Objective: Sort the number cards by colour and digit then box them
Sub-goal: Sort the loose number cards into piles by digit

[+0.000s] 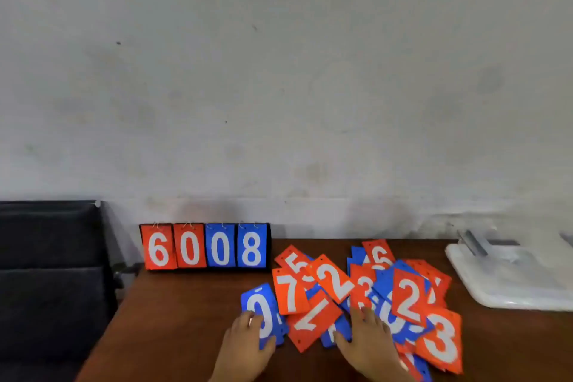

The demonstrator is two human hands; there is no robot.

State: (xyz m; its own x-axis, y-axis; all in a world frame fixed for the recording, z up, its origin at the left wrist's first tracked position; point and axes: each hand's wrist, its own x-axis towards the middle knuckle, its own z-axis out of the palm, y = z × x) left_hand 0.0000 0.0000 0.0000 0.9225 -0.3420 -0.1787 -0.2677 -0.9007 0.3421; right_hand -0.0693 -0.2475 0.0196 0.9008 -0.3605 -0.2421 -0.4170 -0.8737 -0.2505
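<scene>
A loose heap of orange and blue number cards [366, 291] covers the middle of the brown table [173, 313]. My left hand [248, 341] lies on a blue 0 card [263, 310] at the heap's left edge, thumb at the card's lower edge and fingers on its left side. My right hand [369, 341] rests flat on the cards in the heap's centre, fingers spread. Orange 7 [290, 290], orange 2 [333, 281] and orange 3 [441, 339] cards lie face up.
A black flip scoreboard [204, 246] showing orange 6, 0 and blue 0, 8 stands at the table's back left edge by the wall. A white plastic-wrapped object [511, 276] sits at the right. A black chair [49, 273] stands left of the table.
</scene>
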